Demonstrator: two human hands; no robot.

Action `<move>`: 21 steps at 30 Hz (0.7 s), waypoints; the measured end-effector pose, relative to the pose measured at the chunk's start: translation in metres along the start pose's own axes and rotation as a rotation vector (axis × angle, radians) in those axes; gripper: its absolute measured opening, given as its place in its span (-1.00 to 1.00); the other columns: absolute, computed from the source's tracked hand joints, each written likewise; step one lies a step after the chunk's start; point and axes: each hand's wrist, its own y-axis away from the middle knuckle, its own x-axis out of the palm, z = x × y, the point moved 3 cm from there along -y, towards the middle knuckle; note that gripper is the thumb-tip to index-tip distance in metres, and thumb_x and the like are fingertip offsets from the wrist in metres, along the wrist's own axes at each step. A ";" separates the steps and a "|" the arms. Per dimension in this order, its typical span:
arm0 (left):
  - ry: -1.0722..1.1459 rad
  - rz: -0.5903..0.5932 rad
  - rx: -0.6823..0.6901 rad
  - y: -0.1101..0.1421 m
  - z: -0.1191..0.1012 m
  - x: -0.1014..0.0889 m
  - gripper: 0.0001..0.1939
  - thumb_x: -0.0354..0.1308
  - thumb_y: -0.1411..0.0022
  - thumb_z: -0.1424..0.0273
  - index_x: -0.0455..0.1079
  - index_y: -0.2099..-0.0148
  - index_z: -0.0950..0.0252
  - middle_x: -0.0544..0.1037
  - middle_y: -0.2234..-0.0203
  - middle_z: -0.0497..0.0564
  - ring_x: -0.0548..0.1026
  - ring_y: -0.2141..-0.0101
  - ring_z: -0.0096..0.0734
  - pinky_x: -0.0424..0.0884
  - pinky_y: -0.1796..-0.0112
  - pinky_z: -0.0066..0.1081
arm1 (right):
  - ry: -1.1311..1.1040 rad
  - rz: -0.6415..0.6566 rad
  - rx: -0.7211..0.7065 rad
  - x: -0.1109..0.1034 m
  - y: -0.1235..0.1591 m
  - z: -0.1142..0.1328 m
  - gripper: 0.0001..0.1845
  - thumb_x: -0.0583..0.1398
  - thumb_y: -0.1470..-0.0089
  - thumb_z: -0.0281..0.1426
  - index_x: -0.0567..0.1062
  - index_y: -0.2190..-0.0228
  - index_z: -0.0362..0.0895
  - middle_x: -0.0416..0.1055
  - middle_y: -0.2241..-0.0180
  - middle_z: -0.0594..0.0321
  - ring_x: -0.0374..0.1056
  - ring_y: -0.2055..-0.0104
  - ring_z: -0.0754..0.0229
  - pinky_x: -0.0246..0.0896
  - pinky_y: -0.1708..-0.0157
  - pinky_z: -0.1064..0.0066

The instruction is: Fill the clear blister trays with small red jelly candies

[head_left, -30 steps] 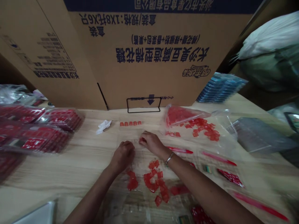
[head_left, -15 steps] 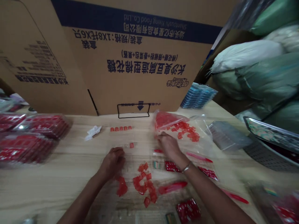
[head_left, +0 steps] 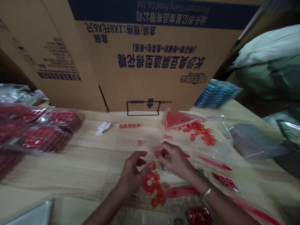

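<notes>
My left hand [head_left: 134, 172] is over the work surface, thumb and forefinger apart, with nothing visible between them. Just right of it, my right hand [head_left: 172, 157] pinches a small red translucent piece [head_left: 157, 153] at its fingertips; motion blurs it. Below and between the hands lies a loose cluster of red pieces [head_left: 158, 190]. A single red piece [head_left: 140, 143] sits farther back, and behind it a short row of several red pieces [head_left: 129, 126] stands in a line. More red pieces [head_left: 199, 131] spill from a clear plastic bag [head_left: 180, 118] beyond my right hand.
A large cardboard box [head_left: 150, 75] walls off the back. Stacks of red packaged sets [head_left: 44, 137] are at the left, with a crumpled white scrap [head_left: 103, 128] nearby. Blue packs [head_left: 217, 93], clear trays [head_left: 253, 140], red plastic knives [head_left: 215, 162] and red dotted packets [head_left: 225, 181] lie to the right.
My right hand has come from beside the bag toward my left hand, carrying a red piece. The left hand has moved right and its fingers have spread. The view has shifted slightly.
</notes>
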 end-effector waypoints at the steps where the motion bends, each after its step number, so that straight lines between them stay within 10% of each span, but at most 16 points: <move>1: 0.078 0.001 -0.007 0.002 -0.002 0.007 -0.78 0.24 0.01 0.40 0.48 0.23 0.27 0.56 0.50 0.01 0.50 0.47 -0.35 0.36 0.44 -0.46 | -0.031 0.005 -0.041 0.011 0.006 0.015 -0.92 0.14 0.06 -0.53 0.38 0.51 -0.11 0.38 0.50 0.32 0.27 0.50 0.30 0.11 0.48 0.50; 9: 0.075 -0.003 -0.009 0.016 0.001 -0.004 -0.84 0.21 0.05 0.51 0.54 0.35 0.26 0.56 0.54 -0.03 0.46 0.47 -0.42 0.33 0.38 -0.48 | -0.379 0.079 0.176 0.043 0.016 0.040 -0.91 0.13 0.14 -0.55 0.39 0.52 -0.14 0.34 0.56 0.37 0.25 0.52 0.32 0.09 0.53 0.54; 15: 0.415 -0.020 -0.323 0.015 0.014 -0.014 -0.90 0.31 0.18 0.43 0.51 0.48 0.32 0.58 0.56 -0.01 0.46 0.49 -0.42 0.37 0.37 -0.46 | -0.468 0.121 0.098 0.051 0.016 0.050 -0.93 0.15 0.10 -0.52 0.41 0.55 -0.15 0.29 0.50 0.34 0.24 0.45 0.32 0.11 0.47 0.53; 21: 0.350 0.011 -0.190 0.017 0.013 -0.018 -0.86 0.30 0.14 0.47 0.52 0.40 0.30 0.57 0.52 -0.01 0.50 0.46 -0.39 0.38 0.37 -0.45 | -0.463 0.046 0.085 0.054 0.018 0.052 -0.91 0.16 0.10 -0.52 0.40 0.58 -0.13 0.31 0.49 0.32 0.25 0.42 0.28 0.14 0.42 0.49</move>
